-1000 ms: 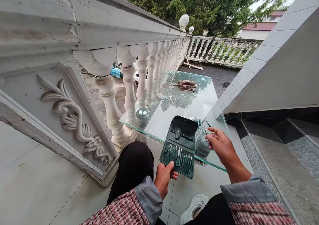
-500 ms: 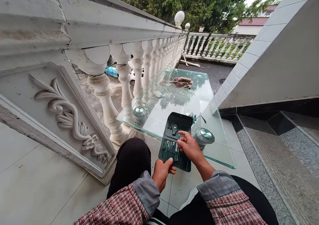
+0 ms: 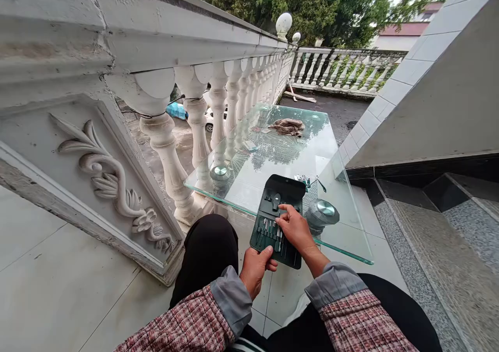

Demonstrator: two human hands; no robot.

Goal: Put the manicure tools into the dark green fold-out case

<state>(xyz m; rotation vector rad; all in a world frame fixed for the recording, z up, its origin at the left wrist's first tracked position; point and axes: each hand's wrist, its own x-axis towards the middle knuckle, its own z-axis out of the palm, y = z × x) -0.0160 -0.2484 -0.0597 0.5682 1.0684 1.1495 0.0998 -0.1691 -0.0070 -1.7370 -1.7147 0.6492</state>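
My left hand (image 3: 255, 270) grips the lower edge of an open dark green manicure case (image 3: 290, 256), thumb on top. Several slim metal manicure tools (image 3: 268, 230) stand in a row of loops in its lower half. A nail clipper (image 3: 276, 201) sits in the upper flap. My right hand (image 3: 296, 228) reaches over the case from the right, its thumb and fingertips drawn together at the upper end of one tool in the row; the fingers partly hide that end.
Just beyond the case is a glass table (image 3: 241, 185) with round metal discs on its supports. A small pile of metal tools (image 3: 306, 181) and a crumpled brown cloth (image 3: 287, 127) lie on it. A white balustrade (image 3: 159, 144) runs along the left; stone steps (image 3: 432, 237) are at right.
My right hand's fingertips have come down slightly and closed together at the tool's upper end. The left hand still holds the case; the view has shifted a little.
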